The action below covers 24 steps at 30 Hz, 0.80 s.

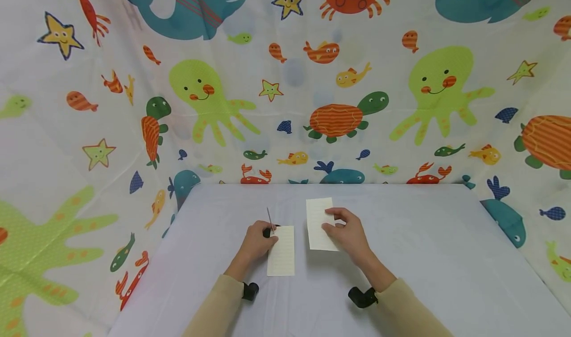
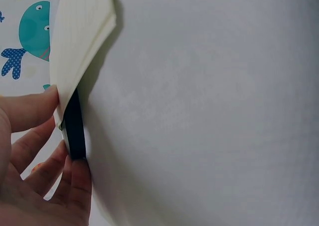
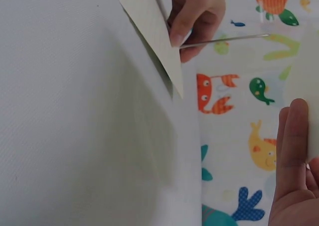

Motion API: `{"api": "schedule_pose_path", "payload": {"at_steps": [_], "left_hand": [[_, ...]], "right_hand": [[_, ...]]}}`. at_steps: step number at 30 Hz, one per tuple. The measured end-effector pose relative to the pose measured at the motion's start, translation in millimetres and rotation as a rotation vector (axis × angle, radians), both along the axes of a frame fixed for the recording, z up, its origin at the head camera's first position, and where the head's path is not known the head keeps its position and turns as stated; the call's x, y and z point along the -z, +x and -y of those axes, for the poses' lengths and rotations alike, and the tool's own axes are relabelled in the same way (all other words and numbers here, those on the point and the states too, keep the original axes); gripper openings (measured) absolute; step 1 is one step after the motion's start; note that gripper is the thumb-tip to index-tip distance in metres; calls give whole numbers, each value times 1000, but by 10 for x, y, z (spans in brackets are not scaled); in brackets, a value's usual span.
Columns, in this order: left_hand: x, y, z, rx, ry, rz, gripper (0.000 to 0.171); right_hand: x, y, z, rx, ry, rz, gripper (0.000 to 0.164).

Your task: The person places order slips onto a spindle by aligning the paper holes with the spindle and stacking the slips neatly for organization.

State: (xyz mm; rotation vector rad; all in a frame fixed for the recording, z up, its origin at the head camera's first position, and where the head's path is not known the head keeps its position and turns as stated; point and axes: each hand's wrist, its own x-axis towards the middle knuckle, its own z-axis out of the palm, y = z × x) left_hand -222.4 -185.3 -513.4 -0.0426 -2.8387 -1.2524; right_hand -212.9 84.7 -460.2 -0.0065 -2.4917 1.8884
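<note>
Between its thumb and fingers my left hand (image 1: 256, 240) holds a small cream sheet of ruled paper (image 1: 281, 255) by its upper left edge. The same fingers keep hold of scissors (image 1: 269, 218), seen edge-on, the thin metal blade pointing up and away. In the left wrist view the dark handle (image 2: 76, 131) lies along the fingers, partly behind the paper. My right hand (image 1: 350, 233) pinches a second cream ruled sheet (image 1: 318, 223) by its right edge, raised and tilted over the table. The right wrist view has this sheet (image 3: 313, 86) only at its edge.
A white-covered table (image 1: 424, 257) spreads under both hands. Behind it and at both sides hangs a white curtain (image 1: 294, 74) printed with sea animals. Each wrist wears a black camera, the left one (image 1: 251, 291) and the right one (image 1: 362, 297).
</note>
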Motion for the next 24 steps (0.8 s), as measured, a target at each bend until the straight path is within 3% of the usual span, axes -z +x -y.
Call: {"api": "schedule_pose_path", "payload": {"at_steps": [24], "left_hand": [[-15,-6,-4,11,18,-15,21]], "right_hand": [[-165,-47,364,-40,-71,-33,38]]}}
